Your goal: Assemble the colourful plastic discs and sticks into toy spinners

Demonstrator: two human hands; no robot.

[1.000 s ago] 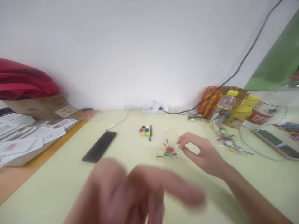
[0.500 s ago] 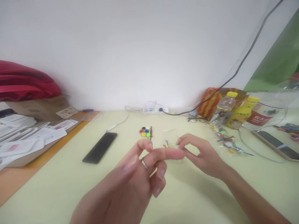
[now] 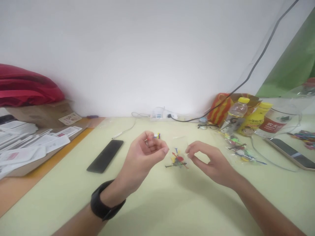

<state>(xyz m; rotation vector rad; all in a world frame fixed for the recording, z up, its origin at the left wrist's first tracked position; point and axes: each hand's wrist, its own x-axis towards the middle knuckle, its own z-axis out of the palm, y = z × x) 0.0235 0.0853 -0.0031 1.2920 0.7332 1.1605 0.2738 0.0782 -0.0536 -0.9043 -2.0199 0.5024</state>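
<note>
A small clear plastic bag [image 3: 179,154] holding several coloured pins and discs lies in the middle of the pale green table [image 3: 172,209]. My right hand [image 3: 209,162] pinches the bag's right edge between thumb and forefinger. My left hand [image 3: 145,154], with a black watch on the wrist, hovers just left of the bag with fingers curled in, palm up; what it holds, if anything, is hidden. Behind its fingertips a few loose coloured pieces [image 3: 157,135] peek out.
A black phone [image 3: 105,159] lies left of my hands. White leaflets [image 3: 29,144] and a red bag [image 3: 27,86] sit at far left. More filled bags [image 3: 240,149], bottles [image 3: 236,114], glasses [image 3: 208,125], another phone [image 3: 291,152] and a power strip [image 3: 162,114] line the back and right.
My left hand moved away from close to the camera, out over the table to the left side of the bag, and curled its fingers. My right hand stayed pinched on the bag.
</note>
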